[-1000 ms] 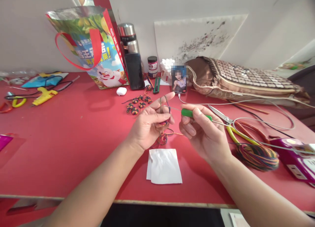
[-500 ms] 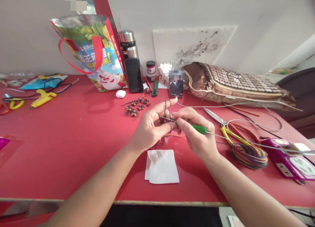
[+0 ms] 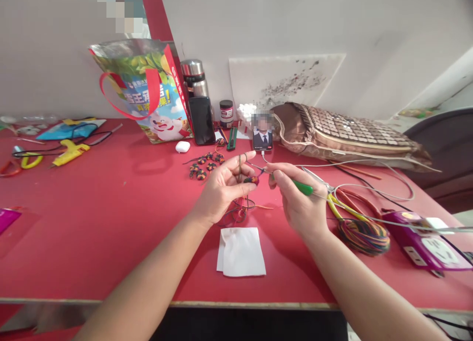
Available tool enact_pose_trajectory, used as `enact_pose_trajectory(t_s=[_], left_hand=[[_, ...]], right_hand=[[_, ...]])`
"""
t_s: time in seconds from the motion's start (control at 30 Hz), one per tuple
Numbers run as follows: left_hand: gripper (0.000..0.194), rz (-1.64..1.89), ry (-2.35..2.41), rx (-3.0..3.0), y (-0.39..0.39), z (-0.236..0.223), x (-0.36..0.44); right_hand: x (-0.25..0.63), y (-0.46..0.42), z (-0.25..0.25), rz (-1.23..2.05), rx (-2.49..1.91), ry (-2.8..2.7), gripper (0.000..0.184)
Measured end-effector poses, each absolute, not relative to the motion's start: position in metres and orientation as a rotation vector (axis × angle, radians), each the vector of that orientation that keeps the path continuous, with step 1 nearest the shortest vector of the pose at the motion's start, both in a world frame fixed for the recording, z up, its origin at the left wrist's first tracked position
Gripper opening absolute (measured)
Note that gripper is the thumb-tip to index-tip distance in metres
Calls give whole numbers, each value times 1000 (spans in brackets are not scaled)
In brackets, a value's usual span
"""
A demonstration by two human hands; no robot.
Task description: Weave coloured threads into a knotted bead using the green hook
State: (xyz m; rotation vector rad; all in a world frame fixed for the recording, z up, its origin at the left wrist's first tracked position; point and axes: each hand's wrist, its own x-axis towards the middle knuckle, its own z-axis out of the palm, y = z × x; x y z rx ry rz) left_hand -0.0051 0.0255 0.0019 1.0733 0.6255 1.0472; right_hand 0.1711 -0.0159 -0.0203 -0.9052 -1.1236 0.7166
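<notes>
My left hand (image 3: 225, 190) pinches a small multicoloured crochet piece (image 3: 252, 180) between thumb and fingers, with dark yarn looped over its raised index finger. In my right hand (image 3: 297, 190) is a crochet hook (image 3: 303, 187) with a green handle, its thin metal shaft pointing left toward the piece. A strand of yarn runs from the piece up to the hook. Loose yarn (image 3: 240, 213) dangles onto the table below my left hand. Several finished-looking crochet pieces (image 3: 201, 174) in the same colours lie just beyond it.
A folded white tissue (image 3: 244, 252) lies near the front edge. Rightward are scissors (image 3: 334, 198), a yarn skein (image 3: 364, 236) and a purple power strip (image 3: 424, 240). Phones (image 3: 202, 120), a shopping bag (image 3: 148, 94) and a brown handbag (image 3: 343, 134) stand behind; a yellow glue gun (image 3: 70, 153) is left.
My right hand has drawn the hook slightly right, away from my left hand. The crochet piece now shows in my left fingers. The whole view has shifted a little.
</notes>
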Motion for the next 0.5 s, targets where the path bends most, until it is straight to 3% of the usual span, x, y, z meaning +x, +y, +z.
enact_pose_trajectory(t_s=[0.27, 0.5], left_hand=[[56, 1050, 667, 1002, 26, 5, -4], [57, 1049, 693, 1022, 29, 12, -7]], right_hand=[[164, -9, -20, 1170, -789, -701, 16], [165, -9, -19, 1247, -767, -658, 20]])
